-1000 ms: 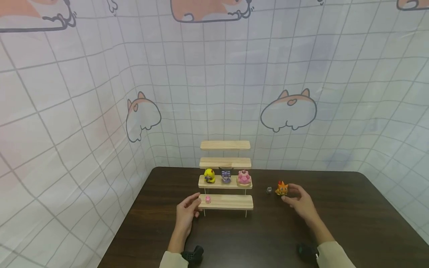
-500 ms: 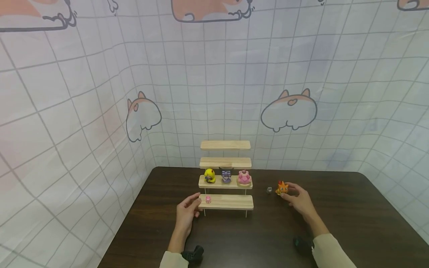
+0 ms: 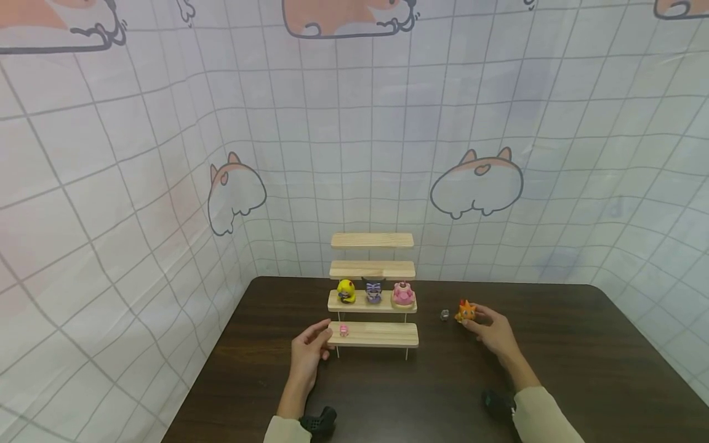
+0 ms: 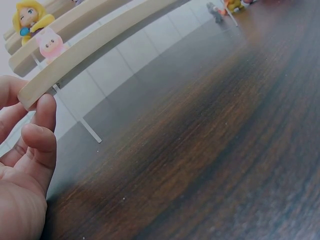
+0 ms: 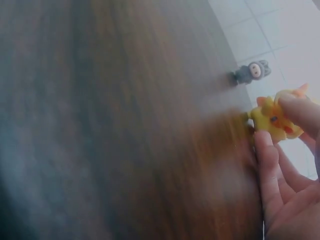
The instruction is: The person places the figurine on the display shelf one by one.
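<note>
My left hand (image 3: 308, 351) pinches the left end of the lowest board of a wooden tiered display stand (image 3: 382, 335); in the left wrist view, fingers lie above and below that board end. Near this hand a tiny pink figurine (image 4: 51, 45) stands on the board. To the right of the stand, my right hand (image 3: 496, 335) holds an orange and yellow cat-eared figurine (image 3: 467, 311) between thumb and fingers. The figurine's base is at or close to the tabletop; whether it touches is hard to tell. Just left of it stands a small grey figurine (image 5: 251, 72).
On the second board up sit a yellow-haired figurine (image 3: 346, 291), a purple figurine (image 3: 373, 293) and a pink figurine (image 3: 403, 295). The dark wooden table (image 3: 421, 394) bears everything. A grid-patterned cloth (image 3: 376, 154) hangs behind and at the sides.
My right hand has moved slightly left, and its thumb now lies on the front of the orange and yellow figurine. The left hand and the stand have stayed put.
</note>
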Demonstrator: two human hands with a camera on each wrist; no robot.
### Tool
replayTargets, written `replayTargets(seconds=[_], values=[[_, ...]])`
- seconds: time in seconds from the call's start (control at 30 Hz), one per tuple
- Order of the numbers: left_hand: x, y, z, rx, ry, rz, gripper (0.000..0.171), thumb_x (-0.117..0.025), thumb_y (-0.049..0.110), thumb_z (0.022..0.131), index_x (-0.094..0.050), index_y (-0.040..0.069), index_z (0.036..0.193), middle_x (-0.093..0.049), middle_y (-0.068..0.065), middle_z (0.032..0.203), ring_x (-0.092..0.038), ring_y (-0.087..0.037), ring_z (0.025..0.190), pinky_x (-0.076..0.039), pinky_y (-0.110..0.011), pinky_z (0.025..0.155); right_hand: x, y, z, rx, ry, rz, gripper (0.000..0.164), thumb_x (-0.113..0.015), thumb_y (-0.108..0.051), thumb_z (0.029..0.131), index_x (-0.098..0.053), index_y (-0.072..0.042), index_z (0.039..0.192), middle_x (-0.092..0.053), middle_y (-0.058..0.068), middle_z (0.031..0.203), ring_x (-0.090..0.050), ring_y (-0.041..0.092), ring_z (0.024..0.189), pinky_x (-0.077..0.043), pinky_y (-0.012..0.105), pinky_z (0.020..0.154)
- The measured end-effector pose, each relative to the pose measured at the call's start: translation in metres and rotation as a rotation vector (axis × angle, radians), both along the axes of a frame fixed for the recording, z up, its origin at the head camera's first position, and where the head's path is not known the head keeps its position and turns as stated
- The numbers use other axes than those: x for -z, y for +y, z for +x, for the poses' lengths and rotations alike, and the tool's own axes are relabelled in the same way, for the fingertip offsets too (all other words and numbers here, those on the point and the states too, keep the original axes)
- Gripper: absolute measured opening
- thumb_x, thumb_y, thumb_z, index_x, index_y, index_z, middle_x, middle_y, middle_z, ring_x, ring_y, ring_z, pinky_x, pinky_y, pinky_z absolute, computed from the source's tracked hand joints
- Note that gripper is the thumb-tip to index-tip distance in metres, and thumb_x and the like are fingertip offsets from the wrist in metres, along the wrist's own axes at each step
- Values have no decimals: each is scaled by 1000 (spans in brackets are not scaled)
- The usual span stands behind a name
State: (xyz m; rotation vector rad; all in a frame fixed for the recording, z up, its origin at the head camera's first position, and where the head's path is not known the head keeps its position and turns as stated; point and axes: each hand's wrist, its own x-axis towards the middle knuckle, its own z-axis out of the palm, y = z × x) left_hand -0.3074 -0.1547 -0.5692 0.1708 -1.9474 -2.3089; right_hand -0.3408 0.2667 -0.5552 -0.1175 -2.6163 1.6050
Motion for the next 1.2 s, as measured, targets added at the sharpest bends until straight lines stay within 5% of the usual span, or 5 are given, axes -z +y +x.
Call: replayTargets(seconds=[0.5, 0.93, 1.2], values=[[1, 0, -2, -1, -2, 7, 41, -72, 17, 96, -66, 1, 133, -67, 2, 81, -63, -10, 65, -46, -19, 51, 4, -2, 2, 52, -18, -34, 66, -72, -24, 97, -45, 0, 152, -48, 32, 149, -65, 14, 88, -56, 22, 71], [-1, 1, -1, -6, -3, 6, 41, -72, 16, 96, -66, 0, 133, -67, 3, 80, -63, -10, 64, -45, -19, 51, 5, 1, 10, 79, 7, -120, 67, -72, -28, 98, -44, -5, 154, -46, 28, 152, -62, -4, 85, -55, 19, 76], [-1, 0, -1, -6, -10, 0, 40, -72, 17, 96, -66, 1, 133, -68, 2, 82, -63, -10, 65, -46, -19, 51, 2, 1, 13, 95, -36, -260, 70, -72, -30, 97, -42, -4, 155, -46, 29, 153, -64, -7, 83, -56, 17, 80]])
